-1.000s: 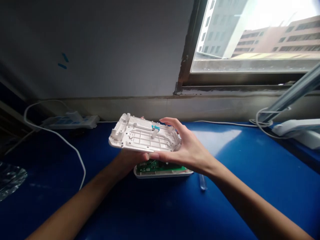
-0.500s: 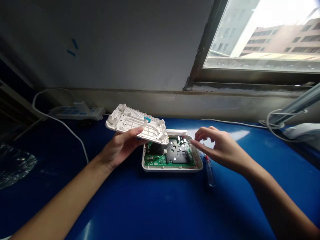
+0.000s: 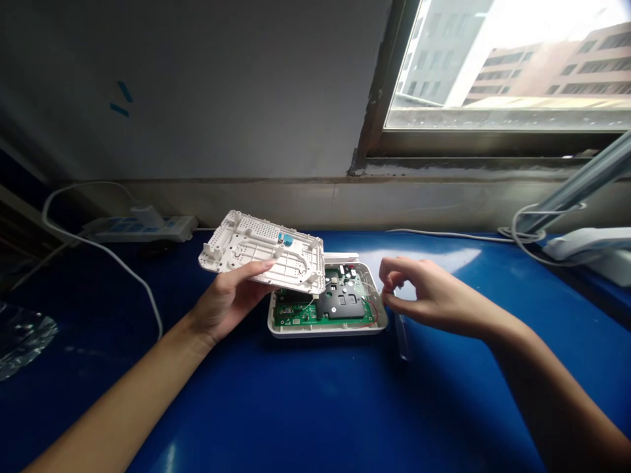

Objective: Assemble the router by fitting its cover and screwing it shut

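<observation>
A white plastic cover, ribbed inside and marked with a blue patch, is in my left hand, thumb on the inner face and fingers underneath. It hangs tilted over the left part of an open white housing. In that housing lie a green circuit board, a black plate and thin red and white wires. At the housing's right edge, my right hand is closed in a pinch; what its fingertips hold, if anything, is too small to make out. A slim clear-handled tool lies below that hand, partly covered.
All this stands on a blue tabletop. A white power strip with a plug and cable is at the back left, crumpled clear plastic at the left edge. On the right, a metal lamp-like arm rises beside a coiled cable.
My right thumb and fingers have closed into a pinch and moved slightly down beside the housing. The cover has turned its inner face more toward me. The whole view has shifted a little.
</observation>
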The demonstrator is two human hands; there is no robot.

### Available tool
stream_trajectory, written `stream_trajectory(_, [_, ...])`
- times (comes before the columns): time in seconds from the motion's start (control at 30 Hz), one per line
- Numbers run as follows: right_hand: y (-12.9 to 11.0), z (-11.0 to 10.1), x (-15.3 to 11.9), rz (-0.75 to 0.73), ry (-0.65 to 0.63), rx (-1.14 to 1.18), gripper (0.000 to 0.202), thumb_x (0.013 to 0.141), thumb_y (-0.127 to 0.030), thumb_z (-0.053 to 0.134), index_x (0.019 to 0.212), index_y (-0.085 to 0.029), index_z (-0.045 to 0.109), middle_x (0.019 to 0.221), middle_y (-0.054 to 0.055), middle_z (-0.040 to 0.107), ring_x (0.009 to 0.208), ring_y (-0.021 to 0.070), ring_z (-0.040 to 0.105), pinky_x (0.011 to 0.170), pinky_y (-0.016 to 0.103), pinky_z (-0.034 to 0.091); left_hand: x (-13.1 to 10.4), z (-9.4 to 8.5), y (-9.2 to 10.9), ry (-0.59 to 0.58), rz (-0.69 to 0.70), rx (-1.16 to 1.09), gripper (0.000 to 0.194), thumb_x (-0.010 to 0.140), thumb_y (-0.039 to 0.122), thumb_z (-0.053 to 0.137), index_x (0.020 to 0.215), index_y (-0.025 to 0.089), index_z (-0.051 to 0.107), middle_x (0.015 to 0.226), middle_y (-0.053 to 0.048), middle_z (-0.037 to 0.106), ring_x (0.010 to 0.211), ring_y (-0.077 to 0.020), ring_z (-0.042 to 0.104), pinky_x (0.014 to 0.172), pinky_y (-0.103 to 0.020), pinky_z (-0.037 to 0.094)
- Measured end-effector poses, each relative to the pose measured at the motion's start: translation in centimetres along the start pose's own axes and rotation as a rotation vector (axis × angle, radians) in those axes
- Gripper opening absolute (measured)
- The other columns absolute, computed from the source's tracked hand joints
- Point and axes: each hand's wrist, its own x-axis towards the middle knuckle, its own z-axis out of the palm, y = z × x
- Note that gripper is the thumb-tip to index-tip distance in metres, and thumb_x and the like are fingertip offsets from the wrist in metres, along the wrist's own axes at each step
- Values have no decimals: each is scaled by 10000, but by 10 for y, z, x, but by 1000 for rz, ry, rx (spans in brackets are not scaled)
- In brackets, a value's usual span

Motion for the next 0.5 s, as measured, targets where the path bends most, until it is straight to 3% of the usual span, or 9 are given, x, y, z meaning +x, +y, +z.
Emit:
stream_trajectory(0.1, [3, 0, 2, 16, -31, 94, 116, 872, -301, 660, 849, -251, 557, 825, -22, 738, 743, 192, 657, 694, 309, 478, -1, 1, 0, -5, 1, -8, 528, 854, 166, 751, 1376, 206, 683, 1271, -79, 779, 1203, -335, 723, 990, -396, 654])
stream_trajectory(0.23, [6, -3, 5, 34, -19, 177, 103, 906, -346, 633, 922, -251, 672, 801, -7, 749, 720, 203, 667, 674, 319, 487, -1, 1, 1, -15, 5, -28, 550, 851, 143, 759, 1392, 201, 678, 1263, -80, 783, 1209, -340, 721, 1001, -393, 649])
stream_trajectory(0.33, [5, -4, 4, 4, -42, 188, 175, 905, -380, 659, 998, -254, 739, 875, 26, 782, 798, 232, 696, 720, 341, 511, -1, 1, 2, -13, 7, -44, 565, 846, 134, 762, 1400, 196, 674, 1252, -83, 788, 1181, -339, 735, 992, -392, 652])
stream_trajectory(0.5, [2, -1, 2, -46, -120, 201, 219, 863, -351, 736, 1060, -256, 720, 938, 22, 779, 888, 233, 698, 791, 334, 504, -3, 2, 2, -13, 10, -71, 599, 824, 109, 773, 1410, 186, 667, 1237, -92, 795, 1140, -331, 755, 935, -356, 669])
